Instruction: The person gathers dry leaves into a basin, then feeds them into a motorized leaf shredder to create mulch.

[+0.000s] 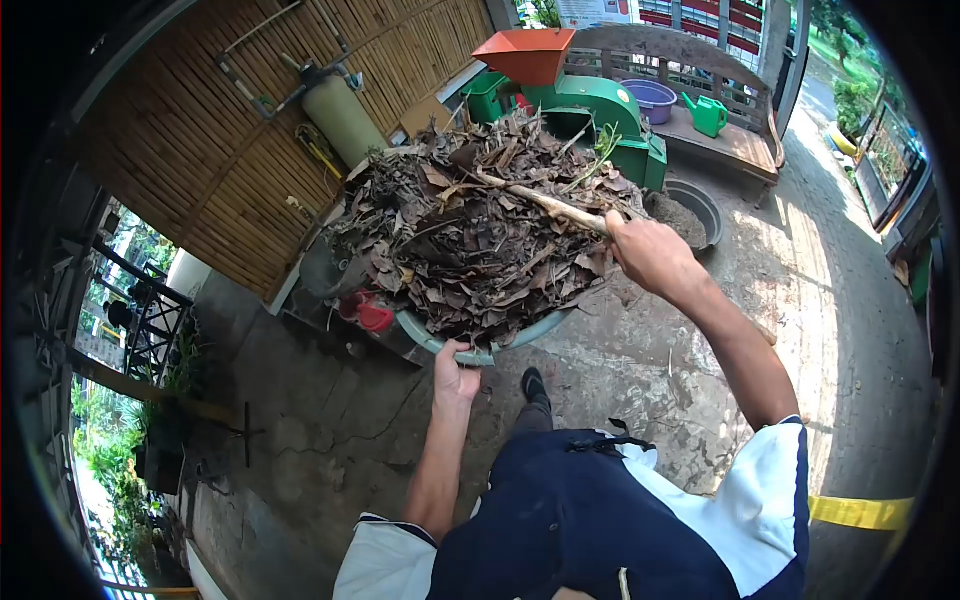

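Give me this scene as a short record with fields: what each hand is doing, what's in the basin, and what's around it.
left hand: left hand grips the near rim of the basin
right hand: right hand holds a stick lying across the load
basin contents: heaped dry leaves, piled above the rim
behind: green machine with orange hopper
on bench: purple bowl, green watering can
wall: bamboo screen
ground: cracked concrete
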Tool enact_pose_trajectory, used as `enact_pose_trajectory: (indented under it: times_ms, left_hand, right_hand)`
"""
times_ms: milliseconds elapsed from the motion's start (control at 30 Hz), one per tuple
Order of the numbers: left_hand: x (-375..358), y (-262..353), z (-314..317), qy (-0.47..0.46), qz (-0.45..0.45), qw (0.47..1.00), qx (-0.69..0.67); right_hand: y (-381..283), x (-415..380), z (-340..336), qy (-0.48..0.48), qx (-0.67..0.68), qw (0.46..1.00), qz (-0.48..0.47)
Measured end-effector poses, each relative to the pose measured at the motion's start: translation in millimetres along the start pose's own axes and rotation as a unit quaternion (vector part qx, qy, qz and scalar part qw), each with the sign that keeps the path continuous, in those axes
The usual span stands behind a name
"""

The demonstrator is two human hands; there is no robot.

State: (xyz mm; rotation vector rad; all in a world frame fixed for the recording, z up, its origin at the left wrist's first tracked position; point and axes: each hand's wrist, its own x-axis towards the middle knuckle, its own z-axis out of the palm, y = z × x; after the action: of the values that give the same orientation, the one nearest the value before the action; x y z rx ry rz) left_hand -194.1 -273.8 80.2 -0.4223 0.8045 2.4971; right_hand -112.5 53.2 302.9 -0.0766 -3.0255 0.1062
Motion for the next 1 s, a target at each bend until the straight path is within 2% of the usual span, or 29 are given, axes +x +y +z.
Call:
enact_pose_trajectory:
  times_ms: [33, 67, 133, 267, 300, 367, 400, 433, 467, 500, 533, 600, 633, 733, 767, 833, 867, 933, 1000]
  left_hand:
    - [48, 10, 10, -0.009, 0.004, 1.0, 0.008]
    - [52, 14, 19, -0.011, 0.004, 1.0, 0.011]
    - [129, 45, 60, -0.051, -0.009, 0.998, 0.023]
    - [263, 83, 138, -0.089, 0.009, 0.995, 0.044]
    - [232, 65, 112, -0.1, -0.002, 0.994, 0.033]
    - [293, 79, 140, -0.129, -0.006, 0.991, 0.038]
    - [318, 84, 154, -0.126, -0.02, 0.991, 0.044]
    - [344, 90, 174, -0.132, -0.027, 0.99, 0.047]
    - [385, 75, 264, -0.136, -0.041, 0.988, 0.057]
    - [399, 75, 289, -0.147, -0.036, 0.987, 0.057]
    - [372, 61, 268, -0.153, -0.028, 0.987, 0.051]
    - [399, 60, 290, -0.168, -0.057, 0.983, 0.049]
    - [415, 59, 302, -0.155, -0.045, 0.985, 0.054]
    - [475, 57, 353, -0.222, -0.069, 0.973, 0.012]
    - [459, 52, 342, -0.22, -0.072, 0.973, 0.016]
    - [479, 49, 352, -0.187, -0.067, 0.98, 0.029]
    - [482, 50, 356, -0.169, -0.06, 0.983, 0.047]
    - [490, 54, 352, -0.149, -0.087, 0.984, 0.034]
    - [480, 58, 366, -0.15, -0.07, 0.982, 0.087]
  right_hand:
    - [17, 36, -1, 0.036, -0.012, 0.999, -0.015]
    - [18, 44, -1, 0.035, -0.014, 0.999, -0.011]
    - [38, 116, -6, 0.079, -0.064, 0.995, -0.023]
    - [88, 244, -15, 0.099, -0.087, 0.991, 0.011]
    - [69, 204, -10, 0.076, -0.096, 0.992, 0.018]
    - [82, 239, -15, 0.104, -0.113, 0.988, 0.032]
    - [97, 261, -20, 0.082, -0.121, 0.988, 0.043]
    - [111, 281, -27, 0.088, -0.13, 0.986, 0.046]
    - [182, 323, -72, 0.1, -0.144, 0.983, 0.052]
    - [195, 340, -78, 0.116, -0.164, 0.978, 0.051]
    - [185, 314, -64, 0.123, -0.177, 0.975, 0.056]
    - [202, 338, -63, 0.14, -0.184, 0.972, 0.036]
    - [209, 359, -68, 0.103, -0.181, 0.975, 0.079]
    - [268, 426, -75, 0.137, -0.206, 0.968, 0.041]
    - [266, 409, -69, 0.135, -0.202, 0.969, 0.044]
    - [288, 429, -63, 0.118, -0.186, 0.975, 0.035]
    - [290, 436, -64, 0.077, -0.203, 0.974, 0.058]
    - [319, 446, -46, 0.136, -0.18, 0.974, -0.017]
    - [328, 455, -45, 0.122, -0.169, 0.978, 0.006]
